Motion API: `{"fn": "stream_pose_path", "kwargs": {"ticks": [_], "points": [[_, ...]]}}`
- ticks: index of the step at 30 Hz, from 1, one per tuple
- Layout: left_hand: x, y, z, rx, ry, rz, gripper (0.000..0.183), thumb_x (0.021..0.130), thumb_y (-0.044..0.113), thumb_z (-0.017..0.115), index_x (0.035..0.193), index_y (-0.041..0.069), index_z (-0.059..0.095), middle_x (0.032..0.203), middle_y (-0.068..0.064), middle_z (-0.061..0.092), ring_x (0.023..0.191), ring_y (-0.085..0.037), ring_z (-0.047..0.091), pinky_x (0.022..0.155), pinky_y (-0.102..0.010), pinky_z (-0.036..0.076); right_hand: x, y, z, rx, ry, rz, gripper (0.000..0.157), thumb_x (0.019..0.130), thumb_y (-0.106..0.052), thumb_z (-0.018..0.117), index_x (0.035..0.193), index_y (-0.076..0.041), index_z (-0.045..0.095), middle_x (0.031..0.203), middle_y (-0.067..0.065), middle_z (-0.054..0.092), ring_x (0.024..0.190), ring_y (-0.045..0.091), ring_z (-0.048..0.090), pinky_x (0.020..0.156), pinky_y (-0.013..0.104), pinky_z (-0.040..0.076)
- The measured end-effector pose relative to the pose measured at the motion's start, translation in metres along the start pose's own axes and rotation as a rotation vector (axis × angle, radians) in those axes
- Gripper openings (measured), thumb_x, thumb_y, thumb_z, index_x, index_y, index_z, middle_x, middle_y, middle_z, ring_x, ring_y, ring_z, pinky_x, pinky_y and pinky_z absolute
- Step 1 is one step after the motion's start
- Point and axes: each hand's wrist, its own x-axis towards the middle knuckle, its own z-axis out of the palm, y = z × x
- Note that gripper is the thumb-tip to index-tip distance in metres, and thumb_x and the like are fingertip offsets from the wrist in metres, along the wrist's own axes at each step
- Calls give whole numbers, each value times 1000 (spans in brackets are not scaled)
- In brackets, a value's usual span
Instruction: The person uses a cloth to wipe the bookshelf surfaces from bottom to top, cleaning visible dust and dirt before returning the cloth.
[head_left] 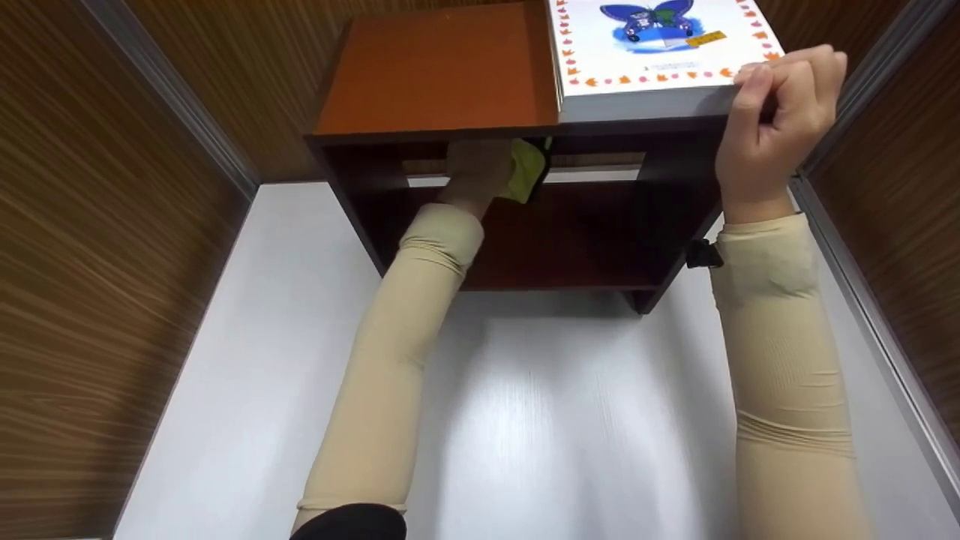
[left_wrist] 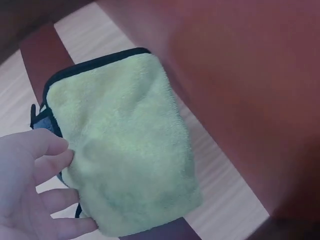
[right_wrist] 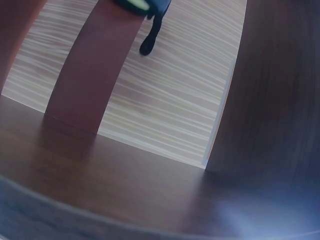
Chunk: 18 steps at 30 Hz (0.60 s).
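My left hand [head_left: 478, 169] reaches under the top board of a small brown shelf unit [head_left: 442, 71]. It holds a folded yellow-green cloth [left_wrist: 125, 140] with dark edging by one side. In the left wrist view, the fingers of that hand [left_wrist: 35, 185] lie along the cloth's left edge; the thumb's grip cannot be made out. The cloth's dark hanging loop [right_wrist: 150, 42] shows at the top of the right wrist view. With curled fingers, my right hand [head_left: 784, 124] rests at the front right corner of a thick white book [head_left: 675, 75]; nothing is visible within the fingers.
The book, with a butterfly picture, lies on the unit's right half. A lower board [head_left: 570, 232] spans the unit beneath the left hand. White flooring [head_left: 525, 420] stretches in front, with wood-grain walls [head_left: 97, 262] on both sides and behind.
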Motion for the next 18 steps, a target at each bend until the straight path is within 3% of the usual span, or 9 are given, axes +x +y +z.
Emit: {"fn": "stream_pose_path", "kwargs": {"ticks": [10,13,18], "points": [[-13,-52,-2,-82,49,-19,38,93,17,40,128,9,52,128,-13,50,116,-30,45,95,-42,38,1,2,-3,-15,13,14,26,77,-13,50,67,9,58,74,-22,44,79,-1,39,80,24,33],[-16,-61,-1,-59,51,-18,37,92,13,41,127,4,50,127,-15,49,120,-30,41,101,-41,31,1,2,-4,-18,12,12,26,78,-13,50,67,9,57,74,-22,43,80,-1,39,80,24,33],[-14,-63,0,-19,-15,-47,41,94,19,44,132,4,46,132,-15,45,122,-32,40,103,-47,29,1,3,-3,-21,6,16,25,78,-13,50,67,9,57,74,-21,43,80,-1,39,80,24,34]]}}
